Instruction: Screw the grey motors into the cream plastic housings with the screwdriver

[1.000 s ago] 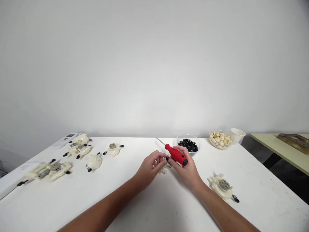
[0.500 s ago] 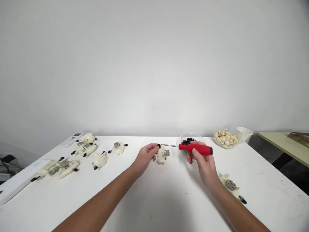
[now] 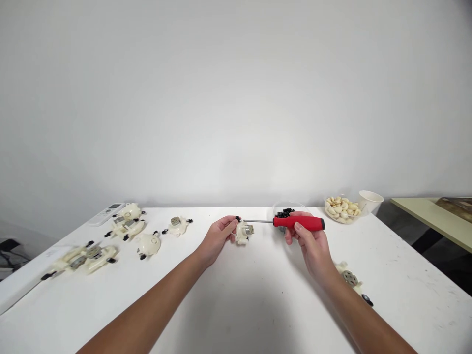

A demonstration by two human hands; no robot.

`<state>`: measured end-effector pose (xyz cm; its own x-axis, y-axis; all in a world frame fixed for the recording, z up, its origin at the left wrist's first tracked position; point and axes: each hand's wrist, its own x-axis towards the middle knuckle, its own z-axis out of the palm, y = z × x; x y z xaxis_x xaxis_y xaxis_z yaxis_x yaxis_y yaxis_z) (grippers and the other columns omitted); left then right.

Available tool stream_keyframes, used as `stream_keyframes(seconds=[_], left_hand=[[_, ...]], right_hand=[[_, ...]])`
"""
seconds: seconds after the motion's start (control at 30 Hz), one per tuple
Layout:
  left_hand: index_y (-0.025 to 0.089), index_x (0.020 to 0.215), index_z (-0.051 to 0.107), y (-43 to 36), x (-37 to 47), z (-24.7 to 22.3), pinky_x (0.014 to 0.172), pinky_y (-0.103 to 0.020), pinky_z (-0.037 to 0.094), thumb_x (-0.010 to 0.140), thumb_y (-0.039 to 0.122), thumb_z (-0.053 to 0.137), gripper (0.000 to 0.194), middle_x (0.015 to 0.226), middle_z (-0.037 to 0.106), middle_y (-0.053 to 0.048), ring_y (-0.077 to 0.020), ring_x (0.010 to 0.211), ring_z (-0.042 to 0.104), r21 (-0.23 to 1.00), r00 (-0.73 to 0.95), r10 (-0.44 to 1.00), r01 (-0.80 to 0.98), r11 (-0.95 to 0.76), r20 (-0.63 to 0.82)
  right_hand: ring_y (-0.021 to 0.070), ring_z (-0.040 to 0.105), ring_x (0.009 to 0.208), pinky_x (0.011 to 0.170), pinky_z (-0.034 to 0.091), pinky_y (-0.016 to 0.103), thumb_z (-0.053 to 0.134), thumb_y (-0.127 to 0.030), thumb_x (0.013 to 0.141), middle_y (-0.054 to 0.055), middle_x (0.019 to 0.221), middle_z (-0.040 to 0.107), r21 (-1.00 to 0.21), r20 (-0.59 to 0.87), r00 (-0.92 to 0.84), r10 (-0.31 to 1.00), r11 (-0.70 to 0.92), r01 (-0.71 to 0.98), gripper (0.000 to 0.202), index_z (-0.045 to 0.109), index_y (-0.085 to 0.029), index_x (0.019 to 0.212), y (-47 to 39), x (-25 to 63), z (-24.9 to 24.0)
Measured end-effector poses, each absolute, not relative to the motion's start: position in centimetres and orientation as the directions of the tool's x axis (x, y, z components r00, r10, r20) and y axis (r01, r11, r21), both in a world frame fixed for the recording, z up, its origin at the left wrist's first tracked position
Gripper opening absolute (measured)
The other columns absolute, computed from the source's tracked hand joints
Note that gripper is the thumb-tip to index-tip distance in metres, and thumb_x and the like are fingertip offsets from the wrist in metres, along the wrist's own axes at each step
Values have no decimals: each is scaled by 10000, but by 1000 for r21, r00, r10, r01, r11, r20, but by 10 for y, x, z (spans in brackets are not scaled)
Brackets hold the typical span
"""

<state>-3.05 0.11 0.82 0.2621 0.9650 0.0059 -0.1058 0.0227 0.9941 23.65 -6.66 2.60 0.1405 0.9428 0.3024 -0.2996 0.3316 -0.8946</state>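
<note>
Between the thumb and fingers of my left hand (image 3: 220, 238) is a small cream plastic housing (image 3: 242, 235) with a grey motor-like part on its right side. A black piece (image 3: 238, 219) sits at its top, close to my fingertips. My right hand (image 3: 309, 243) is closed around the red handle of a screwdriver (image 3: 298, 223). Its metal shaft lies nearly level and points left, the tip close to the black piece; whether they touch I cannot tell. Behind my right hand stands a clear bowl (image 3: 293, 203) of small black parts (image 3: 285, 213), partly hidden by the hand.
Several similar cream housings (image 3: 149, 244) with black tabs lie on the left of the white table (image 3: 236, 305). Another housing (image 3: 348, 277) is beside my right forearm. A bowl of cream pieces (image 3: 342, 208) and a white cup (image 3: 369, 200) stand back right. A white remote (image 3: 106, 214) lies back left.
The whole view has shifted slightly. My left hand and the housing sit a little further left, with slightly more of the screwdriver's shaft showing. Both hands keep their hold.
</note>
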Motion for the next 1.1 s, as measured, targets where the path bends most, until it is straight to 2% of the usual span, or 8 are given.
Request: stream_keyframes(seconds=[0.4, 0.57, 0.73, 0.87, 0.97, 1.1], left_hand=[[185, 1106, 728, 2, -29, 6, 649, -267, 451, 894, 466, 756, 353, 918, 645, -31, -137, 735, 552, 992, 265, 964, -126, 17, 18], [199, 1113, 750, 2, -29, 5, 704, -286, 470, 894, 470, 751, 348, 1005, 695, -48, -136, 729, 571, 995, 266, 964, -101, 12, 16], [220, 1207, 745, -1, -29, 8, 876, -334, 494, 910, 487, 732, 400, 1145, 739, -83, -209, 963, 659, 995, 281, 960, -95, 34, -5], [222, 1189, 757, -2, -30, 12, 962, -379, 483, 901, 495, 741, 397, 1363, 691, -113, -264, 1140, 650, 992, 290, 957, -109, 56, -22], [223, 1151, 772, -1, -31, 13, 1003, -382, 461, 893, 483, 755, 367, 1447, 646, -103, -278, 1217, 623, 994, 271, 962, -97, 53, -24], [202, 1183, 772, 1, -32, 12, 1013, -385, 451, 891, 484, 757, 406, 1428, 660, -118, -288, 1238, 616, 991, 259, 965, -104, 80, -51]], right_hand=[[203, 597, 724, 779, 448, 373, 674, -385, 971, 9, 751, 662, -898, 299, 128, 946, 325, -297, 265, 617, -238, 1185, -66, 236, 22], [206, 595, 710, 759, 458, 376, 665, -387, 971, 20, 743, 668, -899, 295, 131, 947, 321, -298, 262, 638, -223, 1174, -66, 238, 23], [207, 610, 684, 721, 483, 376, 683, -410, 952, 34, 754, 696, -891, 287, 133, 949, 316, -326, 267, 652, -223, 1141, -67, 236, 29], [227, 641, 725, 768, 496, 396, 727, -455, 922, 36, 759, 699, -907, 273, 121, 954, 298, -297, 330, 660, -216, 1141, -66, 237, 34], [205, 589, 678, 689, 467, 357, 757, -510, 890, 19, 724, 655, -943, 230, 118, 966, 251, -219, 378, 683, -206, 1103, -65, 243, 37], [142, 417, 557, 548, 324, 295, 777, -539, 867, -37, 584, 496, -984, 170, 139, 976, 175, -29, 351, 671, -206, 838, -62, 252, 37]])
